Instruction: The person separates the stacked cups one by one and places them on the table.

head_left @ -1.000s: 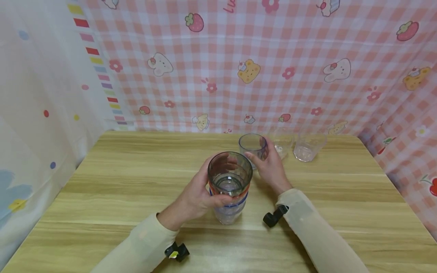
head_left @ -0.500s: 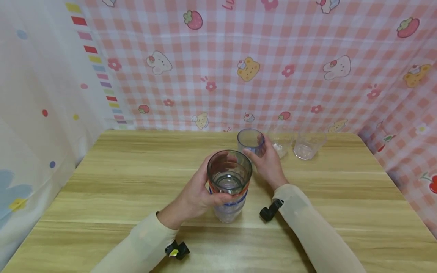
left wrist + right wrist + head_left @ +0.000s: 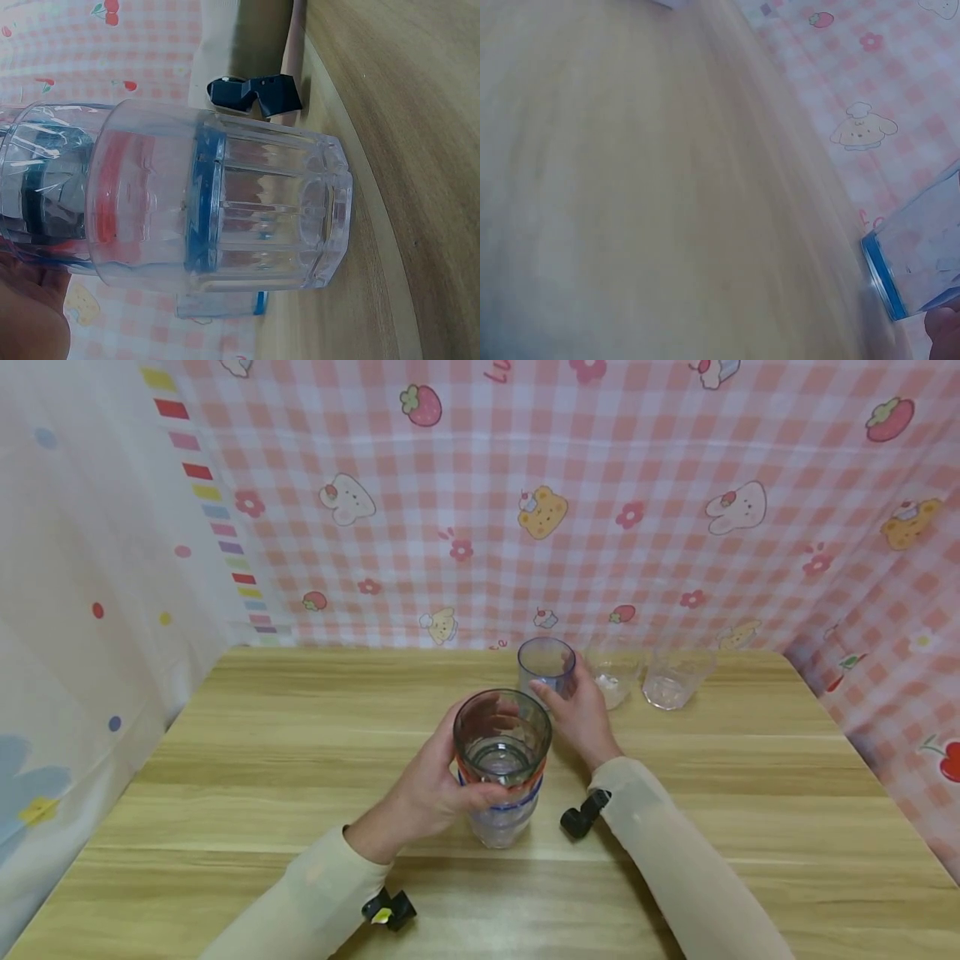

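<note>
In the head view my left hand (image 3: pixel 423 793) grips a stack of nested tumblers (image 3: pixel 495 822), its thumb across the front. The top one has a dark grey-green tint, with orange and blue bands below and a clear base. The left wrist view shows the stack (image 3: pixel 262 202) side-on, its faceted base close to the tabletop. Behind and to the right of it, my right hand (image 3: pixel 588 714) holds a clear blue-rimmed tumbler (image 3: pixel 534 672) upright between thumb and fingers. The right wrist view catches only part of this tumbler (image 3: pixel 919 251), with a thick blue base, and a fingertip.
Two clear tumblers stand right of my right hand: a nearer one (image 3: pixel 611 689) and a farther one (image 3: pixel 667 689). Behind the wooden table (image 3: pixel 285 760) hangs a pink checked cloth (image 3: pixel 405 543). A white dotted cloth (image 3: pixel 90 677) borders the left side.
My right hand and the blue-rimmed tumbler have shifted slightly back and left, toward the table's far edge. My left hand still holds the stack in almost the same place.
</note>
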Motion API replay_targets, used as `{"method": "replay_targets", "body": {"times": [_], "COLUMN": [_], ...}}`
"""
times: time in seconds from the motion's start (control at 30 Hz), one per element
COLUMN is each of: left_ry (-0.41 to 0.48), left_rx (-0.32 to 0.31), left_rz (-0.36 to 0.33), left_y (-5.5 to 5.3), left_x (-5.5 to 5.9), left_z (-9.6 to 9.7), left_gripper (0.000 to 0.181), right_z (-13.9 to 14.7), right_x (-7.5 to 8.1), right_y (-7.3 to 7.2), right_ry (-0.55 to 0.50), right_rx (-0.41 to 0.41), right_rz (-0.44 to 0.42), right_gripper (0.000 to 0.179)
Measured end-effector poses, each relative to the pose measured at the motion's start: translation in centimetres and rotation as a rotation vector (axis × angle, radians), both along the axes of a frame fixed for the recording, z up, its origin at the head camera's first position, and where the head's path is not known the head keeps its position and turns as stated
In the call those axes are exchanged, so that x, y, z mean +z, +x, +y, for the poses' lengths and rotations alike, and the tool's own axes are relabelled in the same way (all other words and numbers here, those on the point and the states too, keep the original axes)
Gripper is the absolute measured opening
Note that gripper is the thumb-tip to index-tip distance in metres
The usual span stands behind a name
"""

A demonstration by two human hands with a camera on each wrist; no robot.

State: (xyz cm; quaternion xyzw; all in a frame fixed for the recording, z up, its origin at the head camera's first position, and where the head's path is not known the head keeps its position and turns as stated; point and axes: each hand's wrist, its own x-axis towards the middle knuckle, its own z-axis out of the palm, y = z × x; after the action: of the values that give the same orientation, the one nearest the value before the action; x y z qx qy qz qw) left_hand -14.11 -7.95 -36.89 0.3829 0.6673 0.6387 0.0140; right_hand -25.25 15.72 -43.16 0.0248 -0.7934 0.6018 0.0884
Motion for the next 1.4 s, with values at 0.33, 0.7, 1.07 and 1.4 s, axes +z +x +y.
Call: {"method": "replay_targets", "body": {"times": [0.33,0.7,1.07,1.4], "left_ry": [0.002,-0.001,-0.004,0.026], "left_rx": [0.002,0.005,0.007,-0.009], "left_rz": [0.001,-0.028,-0.012,-0.027], "left_y": [0.0,0.1,0.0,0.1], "left_x": [-0.1,-0.2,-0.1,0.0], "left_z": [0.0,0.0,-0.1,0.1], "left_gripper": [0.105,0.107,0.104,0.105], "right_z": [-0.4,-0.3,0.2,1.3], "right_x": [-0.1,-0.4,1.1,2.8], "right_y": [-0.3,0.9,3.3,5.6], "right_ry": [0.036,0.039,0.06,0.013], "right_rx": [-0.008,-0.009,0.002,0.028], "right_rz": [0.017,-0.049,-0.154,-0.131], "right_gripper": [0.072,0.082,0.093,0.084]}}
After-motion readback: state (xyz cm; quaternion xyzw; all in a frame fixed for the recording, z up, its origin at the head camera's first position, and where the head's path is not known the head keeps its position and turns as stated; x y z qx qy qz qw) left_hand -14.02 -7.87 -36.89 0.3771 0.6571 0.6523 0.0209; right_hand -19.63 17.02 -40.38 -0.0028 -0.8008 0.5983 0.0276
